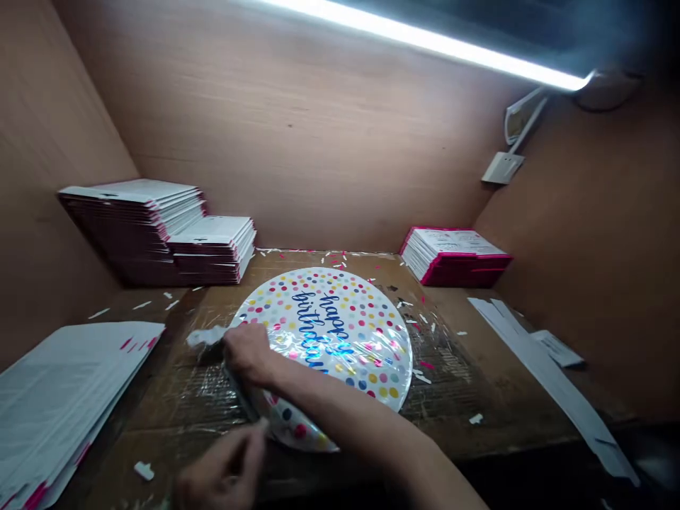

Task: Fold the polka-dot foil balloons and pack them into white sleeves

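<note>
A flat round foil balloon [361, 326] lies on the worktop, white with coloured dots and shiny blue "happy birthday" lettering. Its text runs sideways, and the near left edge looks lifted or folded. My right hand [248, 353] reaches across it and is closed on its left edge, beside a crumpled whitish tail [205, 336]. Below, close to the near left edge, is my left hand [223, 467], blurred, its fingers curled together. A small pale bit shows at its fingertips, too unclear to name. My right forearm hides part of the balloon.
White, pink-edged card sleeves stand in stacks at the back left [212, 230] and back right [457, 244]. More sleeves [69, 382] lie at the left. Long white strips [552, 382] lie at the right. Paper scraps dot the taped cardboard worktop [175, 397]; wooden walls enclose it.
</note>
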A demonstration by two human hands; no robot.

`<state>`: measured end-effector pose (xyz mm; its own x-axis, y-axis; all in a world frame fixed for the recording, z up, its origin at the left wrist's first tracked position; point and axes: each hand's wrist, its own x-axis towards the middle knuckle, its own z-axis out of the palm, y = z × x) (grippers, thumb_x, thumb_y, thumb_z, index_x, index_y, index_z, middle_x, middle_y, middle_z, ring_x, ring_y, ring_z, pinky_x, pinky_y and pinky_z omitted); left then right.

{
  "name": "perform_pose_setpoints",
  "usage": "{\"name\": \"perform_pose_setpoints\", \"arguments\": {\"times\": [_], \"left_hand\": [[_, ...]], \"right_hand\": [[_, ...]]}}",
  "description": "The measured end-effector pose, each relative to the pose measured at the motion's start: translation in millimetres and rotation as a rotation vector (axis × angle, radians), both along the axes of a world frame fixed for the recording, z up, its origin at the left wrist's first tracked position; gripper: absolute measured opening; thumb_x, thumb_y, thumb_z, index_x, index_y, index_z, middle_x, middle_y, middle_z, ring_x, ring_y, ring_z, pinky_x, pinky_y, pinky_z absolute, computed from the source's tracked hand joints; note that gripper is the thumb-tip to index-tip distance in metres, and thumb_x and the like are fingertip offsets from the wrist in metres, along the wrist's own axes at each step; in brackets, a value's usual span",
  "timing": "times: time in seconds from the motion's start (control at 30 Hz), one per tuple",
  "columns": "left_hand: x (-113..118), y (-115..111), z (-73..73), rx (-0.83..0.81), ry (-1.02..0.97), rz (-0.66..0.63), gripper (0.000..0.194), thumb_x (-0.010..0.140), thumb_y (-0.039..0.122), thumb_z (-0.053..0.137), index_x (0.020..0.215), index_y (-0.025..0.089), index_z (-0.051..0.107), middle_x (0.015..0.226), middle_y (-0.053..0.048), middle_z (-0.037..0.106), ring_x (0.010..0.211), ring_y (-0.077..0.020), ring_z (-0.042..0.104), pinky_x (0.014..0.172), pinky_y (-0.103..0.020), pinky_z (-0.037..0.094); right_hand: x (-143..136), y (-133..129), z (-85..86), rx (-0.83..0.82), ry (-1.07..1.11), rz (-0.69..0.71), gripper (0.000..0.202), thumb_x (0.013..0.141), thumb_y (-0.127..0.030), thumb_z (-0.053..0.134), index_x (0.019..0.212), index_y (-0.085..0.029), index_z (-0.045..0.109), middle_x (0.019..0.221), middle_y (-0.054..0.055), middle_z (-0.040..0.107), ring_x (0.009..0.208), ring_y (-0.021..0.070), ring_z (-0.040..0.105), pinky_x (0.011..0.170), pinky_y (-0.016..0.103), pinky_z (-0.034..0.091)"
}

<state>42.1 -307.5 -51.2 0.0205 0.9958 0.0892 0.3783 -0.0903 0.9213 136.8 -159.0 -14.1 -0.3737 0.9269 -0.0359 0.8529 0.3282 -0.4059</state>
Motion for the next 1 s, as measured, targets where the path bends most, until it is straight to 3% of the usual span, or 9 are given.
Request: {"name": "perform_pose_setpoints", "arguments": {"times": [0.03,0.1,0.17,0.3,0.47,0.6,0.8,0.9,1.0], "left_hand": [[-10,20,-10.4,-0.001,0.035,0.170,0.018,0.070,0.045,0.071,0.080,0.030,0.072,0.079,-0.002,0.074,0.073,-0.0226,0.070,0.064,-0.027,0.057],[-24,60,-24.7,-0.027,-0.073,0.333,0.026,0.075,0.038,0.067,0.095,0.022,0.068,0.095,-0.007,0.075,0.084,-0.0228,0.071,0.071,-0.028,0.058],[-28,96,-28.9,-0.117,-0.211,0.315,0.033,0.079,0.033,0.066,0.106,0.014,0.063,0.102,-0.014,0.073,0.085,-0.0215,0.072,0.072,-0.029,0.058],[-12,136,-26.2,-0.137,-0.152,0.356,0.034,0.083,0.038,0.066,0.103,0.011,0.064,0.089,-0.013,0.074,0.077,-0.0203,0.071,0.069,-0.029,0.055],[4,149,-29.8,-0.083,0.046,0.420,0.020,0.086,0.034,0.061,0.086,0.016,0.068,0.084,-0.012,0.074,0.085,-0.0239,0.070,0.073,-0.029,0.050],[3,162,-32.2,-0.084,0.215,0.486,0.023,0.092,0.025,0.047,0.081,0.016,0.066,0.087,-0.015,0.073,0.087,-0.0257,0.068,0.071,-0.030,0.045],[-10,181,-31.6,-0.092,0.343,0.495,0.029,0.093,0.025,0.042,0.084,0.014,0.067,0.089,-0.017,0.072,0.085,-0.0264,0.067,0.070,-0.030,0.044],[-17,181,-16.8,-0.071,0.381,0.470,0.023,0.089,0.026,0.051,0.092,0.011,0.068,0.094,-0.019,0.071,0.089,-0.0294,0.066,0.074,-0.032,0.046],[-17,163,6.5,0.116,0.399,0.403,0.034,0.086,0.032,0.057,0.113,0.013,0.063,0.117,-0.017,0.066,0.108,-0.0291,0.061,0.087,-0.033,0.045]], "right_hand": [[3,3,-5.1,0.007,0.017,-0.066,0.017,0.085,-0.019,0.053,0.089,-0.016,0.069,0.093,0.011,0.073,0.088,0.0241,0.065,0.070,0.030,0.046],[11,4,-17.6,0.018,0.074,-0.158,0.020,0.086,-0.023,0.052,0.086,-0.016,0.071,0.091,0.010,0.073,0.086,0.0223,0.065,0.068,0.027,0.043],[19,3,-29.3,0.028,0.159,-0.203,0.020,0.085,-0.027,0.054,0.082,-0.017,0.071,0.084,0.007,0.073,0.081,0.0199,0.064,0.065,0.025,0.040],[27,3,-42.4,0.015,0.352,-0.223,0.025,0.084,-0.027,0.053,0.067,-0.017,0.068,0.065,0.001,0.066,0.067,0.0149,0.060,0.058,0.022,0.035],[14,3,-55.1,-0.001,0.546,-0.283,0.018,0.074,-0.017,0.057,0.057,-0.018,0.060,0.054,-0.003,0.058,0.058,0.0126,0.055,0.056,0.021,0.034],[8,0,-64.1,0.098,0.718,-0.420,0.017,0.080,-0.028,0.054,0.067,-0.019,0.059,0.065,0.000,0.063,0.063,0.0143,0.056,0.063,0.024,0.040],[75,-13,-58.1,0.251,0.989,-0.661,0.036,0.088,-0.051,0.040,0.086,-0.019,0.057,0.074,0.001,0.063,0.065,0.0147,0.056,0.061,0.026,0.046],[108,-21,-50.5,0.240,1.104,-0.701,0.043,0.085,-0.059,0.044,0.084,-0.018,0.056,0.072,0.001,0.061,0.062,0.0138,0.056,0.059,0.026,0.047],[113,-23,-43.3,0.114,1.166,-0.626,0.040,0.075,-0.056,0.061,0.081,-0.017,0.057,0.068,0.000,0.062,0.056,0.0138,0.057,0.054,0.026,0.048]]}}
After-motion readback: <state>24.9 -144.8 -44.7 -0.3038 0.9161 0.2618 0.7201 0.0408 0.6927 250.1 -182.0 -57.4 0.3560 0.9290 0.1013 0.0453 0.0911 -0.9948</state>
